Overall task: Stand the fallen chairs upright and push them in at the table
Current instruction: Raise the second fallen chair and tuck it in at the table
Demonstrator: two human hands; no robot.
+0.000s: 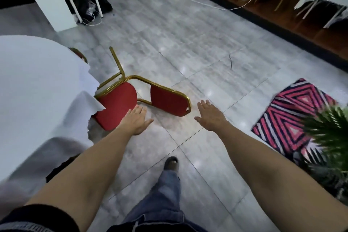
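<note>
Both hands spread wide, empty — left hand (136,121) and right hand (210,117) reach toward the fallen chair (143,98) just ahead.

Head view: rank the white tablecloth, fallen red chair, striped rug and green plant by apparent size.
1. White tablecloth, though nearest.
2. Fallen red chair with gold frame and pink-and-black striped rug: too alike to rank.
3. Green plant, cropped, so unsure.

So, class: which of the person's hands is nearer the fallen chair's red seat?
Left. The left hand overlaps the red seat edge; the right hand hovers over bare floor beyond the backrest.
</note>
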